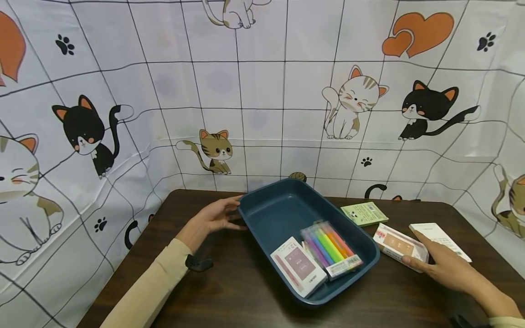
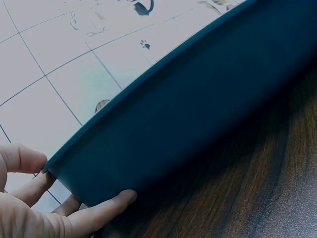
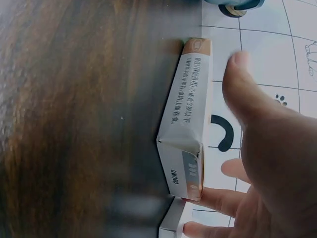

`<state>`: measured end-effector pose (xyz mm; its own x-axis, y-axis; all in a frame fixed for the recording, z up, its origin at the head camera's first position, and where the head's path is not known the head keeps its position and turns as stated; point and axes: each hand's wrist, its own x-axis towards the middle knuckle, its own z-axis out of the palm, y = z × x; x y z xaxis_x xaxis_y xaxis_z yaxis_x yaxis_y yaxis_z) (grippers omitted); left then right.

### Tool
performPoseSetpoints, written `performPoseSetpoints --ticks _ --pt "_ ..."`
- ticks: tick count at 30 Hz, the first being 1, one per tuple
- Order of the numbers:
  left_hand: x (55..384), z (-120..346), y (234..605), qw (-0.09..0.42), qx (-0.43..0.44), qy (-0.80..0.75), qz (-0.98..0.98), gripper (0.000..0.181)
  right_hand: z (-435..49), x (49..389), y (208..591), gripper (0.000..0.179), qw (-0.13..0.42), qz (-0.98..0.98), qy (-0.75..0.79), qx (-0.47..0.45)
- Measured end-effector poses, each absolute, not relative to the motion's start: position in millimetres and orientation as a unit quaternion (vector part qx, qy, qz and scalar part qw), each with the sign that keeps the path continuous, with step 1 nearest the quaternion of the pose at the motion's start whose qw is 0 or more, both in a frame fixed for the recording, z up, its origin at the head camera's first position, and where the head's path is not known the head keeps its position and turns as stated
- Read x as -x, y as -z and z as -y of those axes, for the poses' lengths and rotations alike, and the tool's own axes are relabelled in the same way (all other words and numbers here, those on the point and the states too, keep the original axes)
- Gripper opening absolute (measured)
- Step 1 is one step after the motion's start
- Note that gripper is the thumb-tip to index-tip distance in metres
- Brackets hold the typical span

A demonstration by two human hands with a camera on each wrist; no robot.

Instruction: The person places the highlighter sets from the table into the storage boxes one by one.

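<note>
A dark blue plastic tray [image 1: 270, 209] sits at an angle on the table. My left hand [image 1: 219, 215] grips its far left corner; in the left wrist view the thumb [image 2: 101, 213] lies along the outer wall while other fingers wrap the corner. Inside the tray's near end are a white box with a mauve panel [image 1: 299, 266] and a clear pack of coloured markers [image 1: 332, 248]. My right hand [image 1: 447, 264] reaches over a white and tan box [image 1: 399, 246] right of the tray. In the right wrist view, its thumb stands off that box [image 3: 185, 99] and the fingers touch its end.
A green card-like packet [image 1: 364, 213] lies behind the tray's right side. A white box [image 1: 440, 239] lies beyond my right hand. The dark wooden table [image 1: 229, 282] is backed by a white cat-print cloth [image 1: 262, 91], which also hangs at both sides.
</note>
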<state>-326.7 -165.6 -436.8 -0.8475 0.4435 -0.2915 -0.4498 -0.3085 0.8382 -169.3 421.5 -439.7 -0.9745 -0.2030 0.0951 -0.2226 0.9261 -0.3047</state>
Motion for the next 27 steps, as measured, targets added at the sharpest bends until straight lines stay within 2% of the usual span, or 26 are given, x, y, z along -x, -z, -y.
performPoseSetpoints --ticks 18,27 --pt "325.3 168.2 436.4 0.278 -0.019 -0.801 -0.529 0.054 -422.6 178.1 439.6 0.091 0.034 0.982 -0.154 -0.1" --pt "322.7 166.4 435.5 0.271 -0.01 -0.8 -0.535 0.054 -418.1 171.8 439.7 0.096 0.067 0.978 -0.175 -0.087"
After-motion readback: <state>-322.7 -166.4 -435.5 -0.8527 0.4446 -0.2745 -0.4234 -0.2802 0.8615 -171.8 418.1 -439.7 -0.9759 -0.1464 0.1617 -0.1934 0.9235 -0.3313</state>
